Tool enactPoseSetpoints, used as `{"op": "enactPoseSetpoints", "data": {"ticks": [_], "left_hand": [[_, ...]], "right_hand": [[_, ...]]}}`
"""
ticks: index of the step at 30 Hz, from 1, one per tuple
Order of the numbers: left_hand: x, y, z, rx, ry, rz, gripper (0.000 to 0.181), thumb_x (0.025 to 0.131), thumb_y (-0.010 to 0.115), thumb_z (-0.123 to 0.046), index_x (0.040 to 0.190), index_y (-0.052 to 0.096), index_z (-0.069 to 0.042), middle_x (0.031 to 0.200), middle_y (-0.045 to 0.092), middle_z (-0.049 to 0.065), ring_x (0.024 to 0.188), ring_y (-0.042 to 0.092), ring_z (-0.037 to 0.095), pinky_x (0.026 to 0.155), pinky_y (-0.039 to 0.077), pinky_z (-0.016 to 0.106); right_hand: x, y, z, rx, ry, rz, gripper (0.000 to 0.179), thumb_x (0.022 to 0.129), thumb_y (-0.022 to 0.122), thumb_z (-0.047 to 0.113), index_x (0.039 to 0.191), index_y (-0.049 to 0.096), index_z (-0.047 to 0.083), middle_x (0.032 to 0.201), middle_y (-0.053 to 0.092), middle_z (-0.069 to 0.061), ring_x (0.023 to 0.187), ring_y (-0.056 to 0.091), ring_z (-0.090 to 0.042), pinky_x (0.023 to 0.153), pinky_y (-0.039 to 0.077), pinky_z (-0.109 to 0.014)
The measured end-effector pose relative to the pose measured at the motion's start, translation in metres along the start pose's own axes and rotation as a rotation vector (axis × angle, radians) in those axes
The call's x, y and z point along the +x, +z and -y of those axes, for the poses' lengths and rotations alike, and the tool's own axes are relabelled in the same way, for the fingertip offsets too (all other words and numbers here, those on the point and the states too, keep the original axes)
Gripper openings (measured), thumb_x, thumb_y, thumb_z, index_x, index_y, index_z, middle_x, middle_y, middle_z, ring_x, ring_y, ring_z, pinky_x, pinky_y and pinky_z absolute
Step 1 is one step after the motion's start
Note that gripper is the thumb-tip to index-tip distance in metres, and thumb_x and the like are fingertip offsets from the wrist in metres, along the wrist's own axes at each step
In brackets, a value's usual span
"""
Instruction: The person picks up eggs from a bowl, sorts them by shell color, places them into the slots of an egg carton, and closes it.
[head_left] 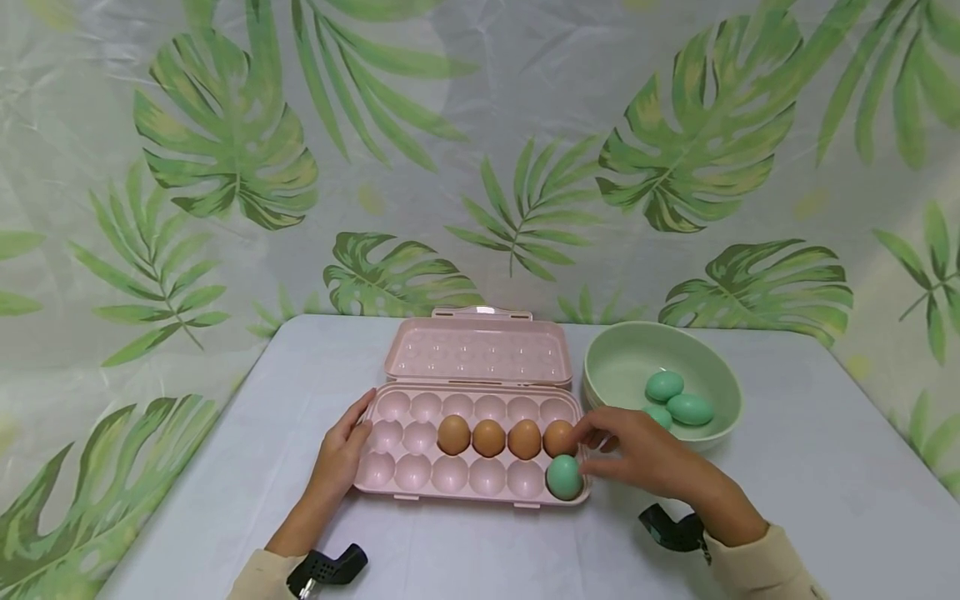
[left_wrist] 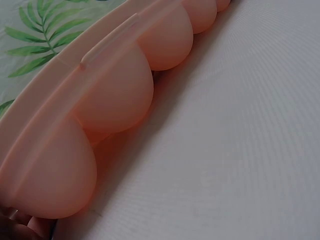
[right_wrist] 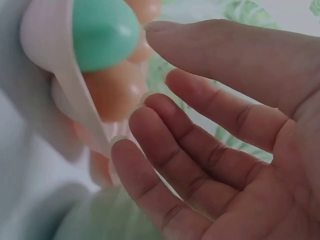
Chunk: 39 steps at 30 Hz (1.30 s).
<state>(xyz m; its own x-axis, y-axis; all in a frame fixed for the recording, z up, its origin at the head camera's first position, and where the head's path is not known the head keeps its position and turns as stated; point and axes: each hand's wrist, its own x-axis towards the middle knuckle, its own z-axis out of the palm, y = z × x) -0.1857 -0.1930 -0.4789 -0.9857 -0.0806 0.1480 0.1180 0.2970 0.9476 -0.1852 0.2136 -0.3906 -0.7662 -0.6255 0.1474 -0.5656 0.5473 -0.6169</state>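
A pink plastic egg box [head_left: 468, 500] lies with its lid folded back. In its middle row sit several brown eggs [head_left: 489, 438], and a green egg [head_left: 565, 477] occupies the front right cup. My left hand [head_left: 339, 450] holds the box's left end, thumb at the rim; its fingers are mostly hidden in the left wrist view. Beside the right end is my right hand [head_left: 648, 450], fingers loosely bent and spread around nothing. In the right wrist view its thumb [right_wrist: 215, 52] points at the green egg, with the tip close to the shell.
Behind and right of the right hand stands a light green bowl [head_left: 720, 367], with several green eggs [head_left: 690, 409] inside. The raised lid [head_left: 480, 337] leans away at the back of the box. A leaf-print cloth [head_left: 517, 192] hangs behind the white table [head_left: 300, 358].
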Motion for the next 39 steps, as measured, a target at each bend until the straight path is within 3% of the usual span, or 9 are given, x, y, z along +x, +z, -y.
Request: {"op": "enactPoseSetpoints", "data": {"ticks": [8, 13, 25, 39], "left_hand": [[-0.001, 0.0, -0.003, -0.01, 0.019, 0.002, 0.045, 0.101, 0.042, -0.007, 0.146, 0.042, -0.007, 0.151, 0.04, 0.009, 0.142, 0.028, 0.022, 0.108, 0.022, 0.01], [-0.001, 0.0, -0.003, -0.025, 0.017, 0.007, 0.045, 0.101, 0.041, -0.008, 0.146, 0.041, -0.006, 0.151, 0.038, 0.009, 0.143, 0.026, 0.022, 0.109, 0.021, 0.012], [-0.001, 0.0, -0.002, -0.024, 0.015, 0.011, 0.045, 0.101, 0.041, -0.007, 0.146, 0.041, -0.006, 0.151, 0.038, 0.009, 0.143, 0.027, 0.022, 0.102, 0.022, 0.004], [-0.001, 0.0, -0.002, -0.013, -0.004, 0.012, 0.045, 0.101, 0.041, -0.009, 0.147, 0.041, -0.008, 0.152, 0.038, 0.007, 0.143, 0.026, 0.02, 0.11, 0.021, 0.014]], "right_hand": [[-0.006, -0.021, -0.005, -0.036, 0.013, -0.138, 0.026, 0.08, 0.078, 0.01, 0.101, 0.066, 0.017, 0.097, 0.065, 0.008, 0.086, 0.064, -0.015, 0.076, 0.057, -0.033], [-0.011, -0.033, -0.011, -0.057, 0.009, -0.208, 0.024, 0.081, 0.077, 0.01, 0.103, 0.066, 0.011, 0.098, 0.067, 0.002, 0.085, 0.067, -0.018, 0.075, 0.057, -0.036], [-0.019, -0.048, -0.027, -0.067, 0.124, -0.22, 0.027, 0.087, 0.073, 0.02, 0.11, 0.065, 0.009, 0.107, 0.066, -0.005, 0.096, 0.066, -0.026, 0.083, 0.055, -0.042], [-0.027, -0.058, -0.04, -0.091, 0.178, -0.243, 0.027, 0.089, 0.071, 0.024, 0.112, 0.066, 0.012, 0.11, 0.067, -0.004, 0.099, 0.066, -0.026, 0.084, 0.055, -0.037]]}}
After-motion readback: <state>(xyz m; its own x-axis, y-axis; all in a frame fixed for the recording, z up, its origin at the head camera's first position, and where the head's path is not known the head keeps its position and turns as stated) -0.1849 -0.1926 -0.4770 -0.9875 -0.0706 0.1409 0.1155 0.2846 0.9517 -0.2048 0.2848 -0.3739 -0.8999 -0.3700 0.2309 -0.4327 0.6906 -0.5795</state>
